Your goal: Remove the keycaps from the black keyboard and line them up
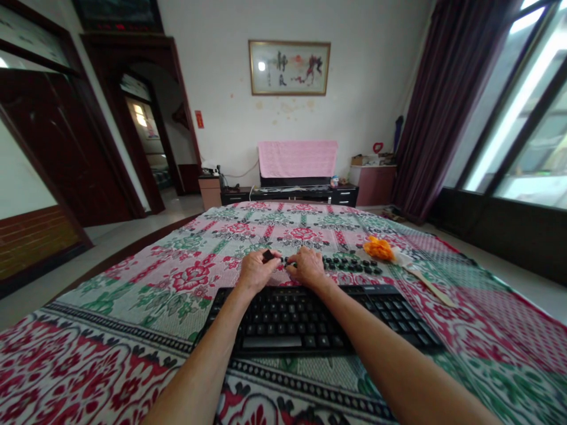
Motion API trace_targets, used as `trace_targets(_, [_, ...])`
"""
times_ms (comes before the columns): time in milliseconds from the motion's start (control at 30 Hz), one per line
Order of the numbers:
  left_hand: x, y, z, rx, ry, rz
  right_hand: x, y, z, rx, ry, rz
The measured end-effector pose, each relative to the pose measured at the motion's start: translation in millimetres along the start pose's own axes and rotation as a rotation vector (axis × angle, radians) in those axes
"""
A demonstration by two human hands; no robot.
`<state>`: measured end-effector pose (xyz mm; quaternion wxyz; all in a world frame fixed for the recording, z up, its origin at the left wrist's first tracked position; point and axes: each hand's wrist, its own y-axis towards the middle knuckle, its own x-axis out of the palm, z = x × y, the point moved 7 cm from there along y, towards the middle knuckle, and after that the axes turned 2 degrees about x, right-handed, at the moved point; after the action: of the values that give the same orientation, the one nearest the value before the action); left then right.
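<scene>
A small black piece (268, 255) sits pinched in the left hand (256, 270), beyond the keyboard (277, 310); a slack pinch could drop it. The right hand (309, 264) curls low beside loose black keys (352, 265), its grip hidden; a careless sweep might scatter them across the busy-patterned cloth (168, 307).

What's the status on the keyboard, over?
Left hand pinching small black piece. Right hand at the loose keys, grip unclear. Keyboard flat on the cloth, forearms partly blocking view.
</scene>
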<state>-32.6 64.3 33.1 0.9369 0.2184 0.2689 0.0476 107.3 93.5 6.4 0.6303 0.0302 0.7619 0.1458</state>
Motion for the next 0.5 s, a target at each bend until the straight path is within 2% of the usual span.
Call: trace_targets(500, [1.1,0.0,0.1,0.006,-0.023,-0.011,10.0,3.9,3.0,0.001,-0.013,-0.004])
